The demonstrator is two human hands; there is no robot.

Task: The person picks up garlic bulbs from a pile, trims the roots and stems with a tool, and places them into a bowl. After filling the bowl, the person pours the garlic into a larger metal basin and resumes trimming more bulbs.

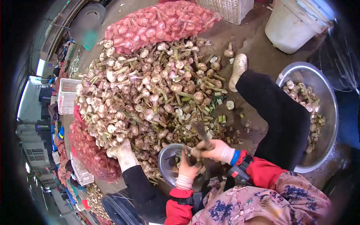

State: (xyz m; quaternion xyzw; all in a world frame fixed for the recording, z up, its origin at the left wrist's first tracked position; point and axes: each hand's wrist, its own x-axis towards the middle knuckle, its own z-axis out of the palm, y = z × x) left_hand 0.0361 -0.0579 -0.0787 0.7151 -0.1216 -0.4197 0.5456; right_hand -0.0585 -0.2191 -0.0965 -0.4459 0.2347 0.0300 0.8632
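Observation:
My left hand (188, 168), in a light glove, is over a small metal bowl (163, 165) between my legs; its fingers are partly raised, and what lies between them is too dark to tell. My right hand (214, 150), gloved, is closed round the handle of a tool with a dark blade (200, 131) that points up and away. The two hands are close together at the bowl's right rim. A big heap of garlic bulbs with stems (150, 86) lies just beyond them, with cut stem pieces at its right edge.
A large metal basin (330, 120) with garlic stands at the right. Behind it is a white bucket (288, 26). Red mesh sacks lie behind the heap (161, 24) and at its left (90, 150). White crates (68, 95) stand farther left. My feet rest beside the heap.

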